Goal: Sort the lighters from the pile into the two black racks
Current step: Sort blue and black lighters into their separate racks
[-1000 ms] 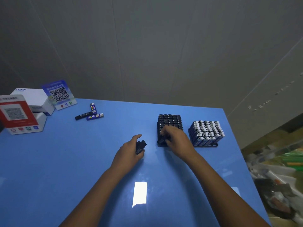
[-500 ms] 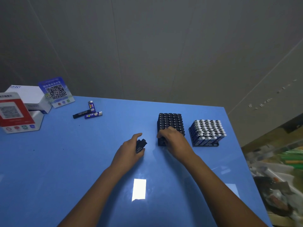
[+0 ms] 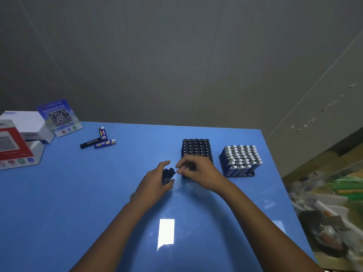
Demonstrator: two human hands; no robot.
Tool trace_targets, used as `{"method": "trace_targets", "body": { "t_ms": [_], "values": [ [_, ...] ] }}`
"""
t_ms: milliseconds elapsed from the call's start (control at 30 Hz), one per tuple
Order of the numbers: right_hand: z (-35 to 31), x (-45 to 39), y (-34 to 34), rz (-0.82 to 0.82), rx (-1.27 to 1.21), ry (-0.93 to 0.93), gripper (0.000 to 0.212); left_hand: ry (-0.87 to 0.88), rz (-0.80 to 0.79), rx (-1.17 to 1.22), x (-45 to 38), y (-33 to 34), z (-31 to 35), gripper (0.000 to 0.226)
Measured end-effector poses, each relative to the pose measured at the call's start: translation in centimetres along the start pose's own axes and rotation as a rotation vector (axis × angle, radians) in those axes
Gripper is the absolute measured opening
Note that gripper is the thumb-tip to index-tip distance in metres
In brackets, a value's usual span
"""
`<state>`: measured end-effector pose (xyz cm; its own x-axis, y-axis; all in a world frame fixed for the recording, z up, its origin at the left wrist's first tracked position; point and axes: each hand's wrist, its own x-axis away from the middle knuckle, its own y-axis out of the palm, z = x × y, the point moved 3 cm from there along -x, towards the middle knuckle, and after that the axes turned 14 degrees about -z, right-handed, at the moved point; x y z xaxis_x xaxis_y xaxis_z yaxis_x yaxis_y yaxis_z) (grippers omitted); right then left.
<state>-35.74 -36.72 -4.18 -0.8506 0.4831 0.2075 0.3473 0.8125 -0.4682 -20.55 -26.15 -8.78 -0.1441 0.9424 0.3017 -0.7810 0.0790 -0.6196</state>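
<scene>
The left hand [image 3: 155, 180] curls round a few black lighters [image 3: 168, 175], their ends poking out above its thumb. The right hand [image 3: 198, 171] hovers just beside them, fingers bent and pinching at nothing I can make out, over the near edge of the dark rack [image 3: 197, 150]. The white-topped rack [image 3: 241, 160] stands toward the worktop's [image 3: 78, 193] right edge. Three loose lighters [image 3: 99, 139] lie near the far left corner.
</scene>
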Motion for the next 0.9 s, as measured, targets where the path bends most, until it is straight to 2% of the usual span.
{"method": "trace_targets", "body": {
  "t_ms": [267,400,667,900],
  "values": [
    [1.1,1.2,-0.7,-0.018,-0.139,0.014,0.02,0.047,-0.012,-0.009,-0.6,1.6,2.2,0.062],
    [1.2,2.0,-1.3,-0.023,-0.175,0.019,0.016,0.05,-0.011,-0.01,-0.5,2.4,2.9,0.062],
    [1.5,3.1,-2.9,-0.015,-0.17,-0.003,0.007,0.049,-0.004,-0.011,-0.3,3.7,3.6,0.063],
    [1.5,3.5,-2.9,-0.092,-0.126,-0.015,0.017,0.049,0.017,0.018,-0.3,4.6,4.1,0.06]
  ]
}}
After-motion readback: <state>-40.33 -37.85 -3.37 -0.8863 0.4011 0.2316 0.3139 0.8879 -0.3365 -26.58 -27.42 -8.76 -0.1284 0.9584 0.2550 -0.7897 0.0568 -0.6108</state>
